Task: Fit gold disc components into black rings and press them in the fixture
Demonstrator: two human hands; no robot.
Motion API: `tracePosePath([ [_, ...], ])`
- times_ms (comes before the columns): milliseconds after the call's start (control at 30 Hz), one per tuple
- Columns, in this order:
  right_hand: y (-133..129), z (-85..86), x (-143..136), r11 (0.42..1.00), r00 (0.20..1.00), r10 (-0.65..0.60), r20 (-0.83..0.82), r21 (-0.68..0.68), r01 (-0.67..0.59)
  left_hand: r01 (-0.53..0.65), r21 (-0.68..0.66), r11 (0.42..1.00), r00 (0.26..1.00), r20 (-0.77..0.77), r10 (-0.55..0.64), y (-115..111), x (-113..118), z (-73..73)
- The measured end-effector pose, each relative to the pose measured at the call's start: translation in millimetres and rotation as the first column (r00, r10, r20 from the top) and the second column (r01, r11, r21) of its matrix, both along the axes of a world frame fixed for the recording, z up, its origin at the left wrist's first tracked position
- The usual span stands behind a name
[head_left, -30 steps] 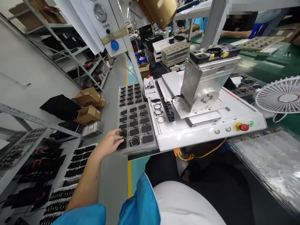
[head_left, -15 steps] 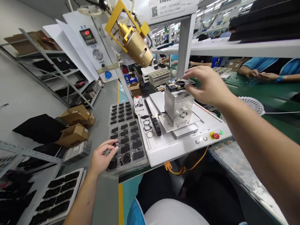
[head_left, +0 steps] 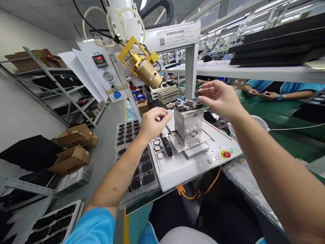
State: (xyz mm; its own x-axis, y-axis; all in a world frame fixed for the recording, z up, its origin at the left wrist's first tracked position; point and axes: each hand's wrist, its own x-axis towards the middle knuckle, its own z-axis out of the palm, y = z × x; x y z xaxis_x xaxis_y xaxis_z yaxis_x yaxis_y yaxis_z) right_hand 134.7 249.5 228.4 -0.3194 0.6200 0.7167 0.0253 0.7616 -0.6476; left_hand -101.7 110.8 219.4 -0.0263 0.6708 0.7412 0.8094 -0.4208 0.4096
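At the far left, a clear tray (head_left: 145, 190) is holding rows of black squares, with one dark round piece (head_left: 134, 184) sitting in a near pocket. The left hand (head_left: 154, 123) is hovering over the machine's bed, just left of the metal block (head_left: 188, 124). Its fingers are curling almost onto the thumb; whether they are gripping anything cannot be told. Above it, a gold cylinder (head_left: 149, 73) is hanging tilted. On the block a black plate (head_left: 179, 107) is lying flat. Just above the plate's right end, a small dark part (head_left: 196, 94) is being pinched by the right hand (head_left: 218, 97), its fingertips nearly meeting the thumb.

Compared with the earlier frame, the left hand is no longer working at the tray but is standing beside the block; the right hand, formerly spread without a visible part, is now gripping one. The dark ring is no longer showing plainly in the plate. The work, it seems, is now centring on the block.
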Motion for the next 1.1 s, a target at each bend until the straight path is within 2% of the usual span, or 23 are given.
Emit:
tracePosePath([
  [67,-20,-10.4,13,0.998,0.998,0.012,-0.058,-0.066,-0.016,-0.034,-0.027,0.999,0.994,-0.105,0.031,41,20,18.8],
  [167,-49,-28.1,37,0.989,0.996,0.001,-0.093,-0.149,-0.014,-0.103,-0.213,0.972,0.966,-0.256,0.046,91,44,39.1],
  [233,-67,-43.4,57,0.978,0.995,-0.029,-0.092,-0.208,0.009,-0.132,-0.323,0.937,0.949,-0.315,0.025,110,53,47.1],
  [300,-83,-63.8,79,0.962,0.994,-0.069,-0.079,-0.270,0.045,-0.135,-0.353,0.926,0.940,-0.341,0.007,115,55,50.9],
  [400,-102,-106.1,113,0.909,0.988,-0.146,-0.052,-0.400,0.114,-0.043,-0.325,0.945,0.932,-0.354,-0.080,102,49,48.9],
  [500,-109,-158.3,141,0.805,0.980,-0.199,-0.004,-0.571,0.161,0.067,-0.337,0.939,0.918,-0.348,-0.190,84,41,38.5],
  [600,-104,-206.7,156,0.694,0.969,-0.217,0.116,-0.680,0.237,0.076,-0.328,0.942,0.905,-0.375,-0.203,76,37,25.1],
  [667,-96,-229.5,157,0.648,0.938,-0.217,0.271,-0.678,0.345,0.067,-0.317,0.946,0.896,-0.399,-0.197,76,36,18.4],
  [733,-88,-243.0,151,0.653,0.883,-0.196,0.426,-0.615,0.442,0.071,-0.330,0.941,0.892,-0.402,-0.208,77,35,14.5],
  [800,-82,-249.4,142,0.696,0.818,-0.166,0.550,-0.523,0.493,0.081,-0.346,0.935,0.896,-0.386,-0.220,72,33,11.6],
  [900,-79,-253.5,129,0.749,0.719,-0.145,0.680,-0.399,0.529,0.113,-0.316,0.942,0.908,-0.352,-0.227,45,33,0.9],
  [1000,-77,-255.8,123,0.766,0.658,-0.155,0.737,-0.331,0.551,0.194,-0.224,0.955,0.926,-0.281,-0.254,-3,38,-26.8],
  [1100,-71,-253.6,125,0.758,0.682,-0.165,0.713,-0.351,0.550,0.340,-0.199,0.919,0.926,-0.100,-0.364,-52,48,-72.3],
])
